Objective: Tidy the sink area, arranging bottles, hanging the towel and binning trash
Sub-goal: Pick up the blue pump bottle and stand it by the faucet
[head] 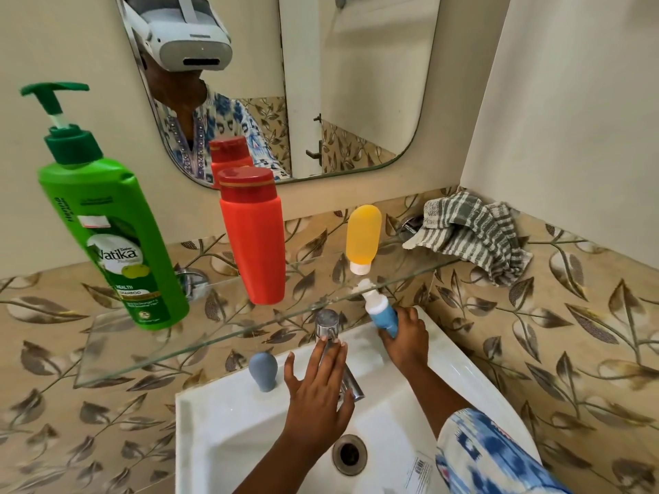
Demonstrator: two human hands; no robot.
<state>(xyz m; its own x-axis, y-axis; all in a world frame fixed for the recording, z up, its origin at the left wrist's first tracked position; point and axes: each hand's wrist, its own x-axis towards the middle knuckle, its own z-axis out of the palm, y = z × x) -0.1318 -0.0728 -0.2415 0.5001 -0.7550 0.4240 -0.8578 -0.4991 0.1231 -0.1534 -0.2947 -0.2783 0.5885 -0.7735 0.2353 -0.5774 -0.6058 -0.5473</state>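
Note:
A glass shelf [107, 336] above the sink carries a green pump shampoo bottle [117, 244], a red bottle [255, 240] and a small yellow bottle [363, 237] standing on its white cap. A striped towel [470, 233] lies bunched at the shelf's right end. My right hand [406, 336] is shut on a small blue bottle with a white cap [383, 311], held just under the shelf's front edge. My left hand [315, 390] is spread open over the chrome tap [328, 324], fingertips touching it. A small grey-blue bottle [263, 370] stands on the white sink's [221, 433] back rim.
The drain [349, 454] sits in the basin's middle. A printed paper or wrapper [419, 472] lies at the basin's lower right, partly under my patterned sleeve. A mirror [321, 83] hangs above the shelf. Leaf-patterned tiles cover the walls around.

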